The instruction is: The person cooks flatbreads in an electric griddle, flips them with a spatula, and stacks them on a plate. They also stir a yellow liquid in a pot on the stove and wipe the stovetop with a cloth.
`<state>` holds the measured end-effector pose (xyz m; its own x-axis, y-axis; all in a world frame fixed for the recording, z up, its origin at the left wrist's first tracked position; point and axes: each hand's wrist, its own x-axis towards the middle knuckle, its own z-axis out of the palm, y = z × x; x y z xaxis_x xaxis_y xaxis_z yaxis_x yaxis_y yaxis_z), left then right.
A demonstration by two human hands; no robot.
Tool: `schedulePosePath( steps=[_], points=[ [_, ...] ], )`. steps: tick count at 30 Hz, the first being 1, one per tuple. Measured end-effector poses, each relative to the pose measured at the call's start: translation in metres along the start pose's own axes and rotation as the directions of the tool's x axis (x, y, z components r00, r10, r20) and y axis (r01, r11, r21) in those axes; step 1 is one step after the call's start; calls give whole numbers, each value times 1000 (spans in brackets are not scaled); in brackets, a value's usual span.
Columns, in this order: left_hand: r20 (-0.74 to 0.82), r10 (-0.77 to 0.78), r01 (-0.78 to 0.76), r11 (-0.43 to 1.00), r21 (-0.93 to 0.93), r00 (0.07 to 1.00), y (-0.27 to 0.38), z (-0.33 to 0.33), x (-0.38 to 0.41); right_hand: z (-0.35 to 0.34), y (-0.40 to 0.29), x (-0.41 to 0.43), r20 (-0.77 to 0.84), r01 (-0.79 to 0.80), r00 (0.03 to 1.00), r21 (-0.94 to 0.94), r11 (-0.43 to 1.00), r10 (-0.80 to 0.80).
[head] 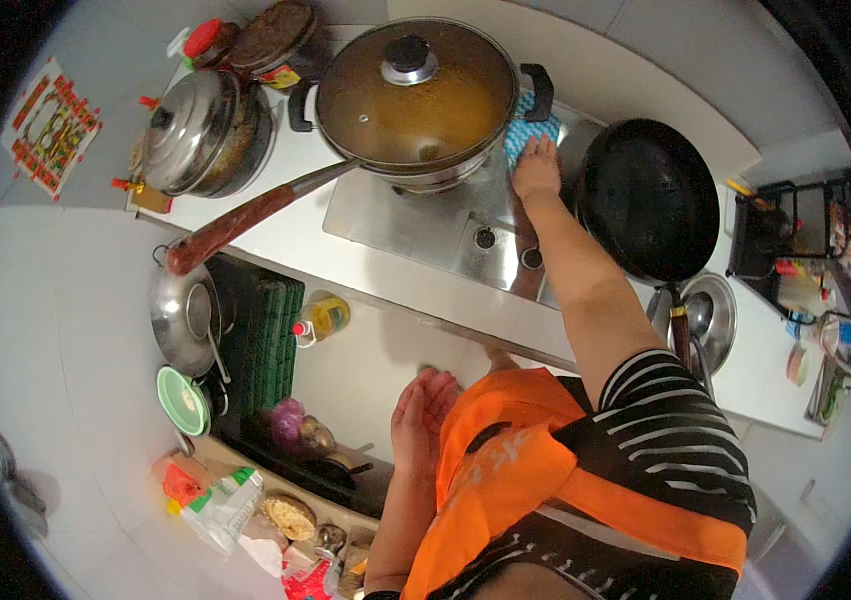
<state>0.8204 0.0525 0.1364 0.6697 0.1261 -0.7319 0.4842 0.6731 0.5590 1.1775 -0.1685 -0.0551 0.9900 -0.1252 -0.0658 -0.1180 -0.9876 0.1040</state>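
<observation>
My right hand (538, 166) reaches forward over the stainless-steel gas stove (425, 225). Its fingers press on a blue-and-white patterned cloth (521, 142), beside the right handle of a large wok. That wok stands on the left burner under a fogged glass lid (463, 97), and its long wooden handle (245, 225) points toward the lower left. Just right of my right forearm is a black frying pan (650, 199). Held low before the orange apron (508, 465), my left hand (423, 409) is turned palm up with slightly curled fingers, nothing in it.
A lidded steel pot (200, 135) and a red-capped jar (209, 43) occupy the counter's left end. On the right are a metal bowl with ladles (718, 330) and a black rack (800, 232). An oil bottle (324, 319) and green crate (275, 341) stand below the counter.
</observation>
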Motion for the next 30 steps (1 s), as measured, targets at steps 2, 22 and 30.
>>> schedulePosePath(
  steps=[2, 22, 30],
  points=[
    [8, -35, 35, 999, 12, 999, 7, -2, 10, 4, -1, -16, 55, 37, 998, 97, 995, -42],
    [210, -268, 212, 943, 255, 940, 80, -55, 43, -63, -148, -162, 259, 271, 908, 237, 933, -330],
    [274, -257, 177, 943, 283, 927, 105, -84, 46, -39, -103, -233, -49, 211, 977, 275, 938, -205]
  ],
)
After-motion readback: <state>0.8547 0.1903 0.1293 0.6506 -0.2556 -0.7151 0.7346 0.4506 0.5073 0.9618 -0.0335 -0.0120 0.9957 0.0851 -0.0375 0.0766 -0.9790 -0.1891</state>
